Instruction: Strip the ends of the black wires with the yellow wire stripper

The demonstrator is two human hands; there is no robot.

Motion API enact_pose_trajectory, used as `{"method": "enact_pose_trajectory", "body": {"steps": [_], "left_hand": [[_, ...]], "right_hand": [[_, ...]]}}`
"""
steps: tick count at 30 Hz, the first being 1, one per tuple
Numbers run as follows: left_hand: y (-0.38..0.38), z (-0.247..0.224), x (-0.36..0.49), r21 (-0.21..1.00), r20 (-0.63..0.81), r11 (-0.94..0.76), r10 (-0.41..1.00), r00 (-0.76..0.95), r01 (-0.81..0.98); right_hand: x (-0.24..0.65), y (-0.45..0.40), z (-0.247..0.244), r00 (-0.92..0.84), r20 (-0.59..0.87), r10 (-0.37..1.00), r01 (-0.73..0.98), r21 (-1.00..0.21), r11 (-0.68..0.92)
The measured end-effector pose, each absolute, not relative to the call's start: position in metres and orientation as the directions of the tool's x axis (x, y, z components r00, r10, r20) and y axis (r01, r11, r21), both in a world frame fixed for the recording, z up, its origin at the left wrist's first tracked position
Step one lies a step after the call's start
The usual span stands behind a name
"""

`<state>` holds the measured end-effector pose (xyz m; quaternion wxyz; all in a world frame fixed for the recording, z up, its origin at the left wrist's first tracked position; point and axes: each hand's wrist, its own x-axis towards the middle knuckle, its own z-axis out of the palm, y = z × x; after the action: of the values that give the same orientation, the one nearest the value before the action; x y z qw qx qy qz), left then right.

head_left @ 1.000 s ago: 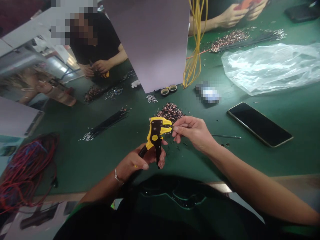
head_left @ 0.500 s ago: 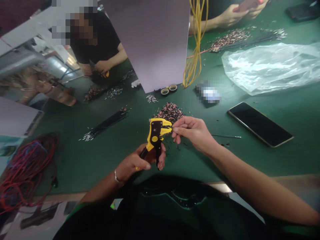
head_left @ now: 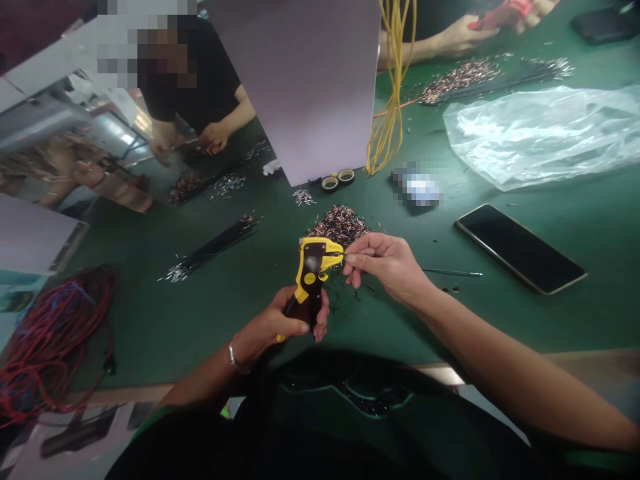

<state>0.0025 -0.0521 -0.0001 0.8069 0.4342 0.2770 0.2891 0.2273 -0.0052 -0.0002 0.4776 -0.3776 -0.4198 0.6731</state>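
My left hand [head_left: 287, 319] is wrapped round the handles of a yellow and black wire stripper [head_left: 313, 263], its jaws pointing right. Close by the jaw tips, my right hand [head_left: 377, 260] pinches a thin black wire [head_left: 424, 271]. The wire's far end sticks out to the right of the hand; its near end meets the jaws, too small to see clearly. Just behind the tool lies a heap of short wire offcuts [head_left: 343, 223], copper and black. A bundle of black wires [head_left: 215, 247] with stripped ends rests to the left.
A phone [head_left: 520, 248] and a clear plastic bag [head_left: 545, 133] lie to the right. Tape rolls [head_left: 337, 180] sit before a pale panel [head_left: 310, 87], with yellow wires [head_left: 395, 87] hanging beside it. Red cables [head_left: 60, 340] pile up at left. Two other people work across the table.
The stripper's handles have been squeezed closer together in my left hand, and its jaws have closed. My right hand has barely moved. Across the table, the co-workers' hands have shifted.
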Motion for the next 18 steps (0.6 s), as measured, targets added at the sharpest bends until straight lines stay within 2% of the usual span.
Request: {"method": "enact_pose_trajectory", "body": {"steps": [18], "left_hand": [[-0.0504, 0.0011, 0.0019, 0.876, -0.198, 0.437, 0.710, 0.676, -0.203]], "right_hand": [[0.2271, -0.0058, 0.0010, -0.263, -0.109, 0.958, -0.331, -0.923, -0.196]]}}
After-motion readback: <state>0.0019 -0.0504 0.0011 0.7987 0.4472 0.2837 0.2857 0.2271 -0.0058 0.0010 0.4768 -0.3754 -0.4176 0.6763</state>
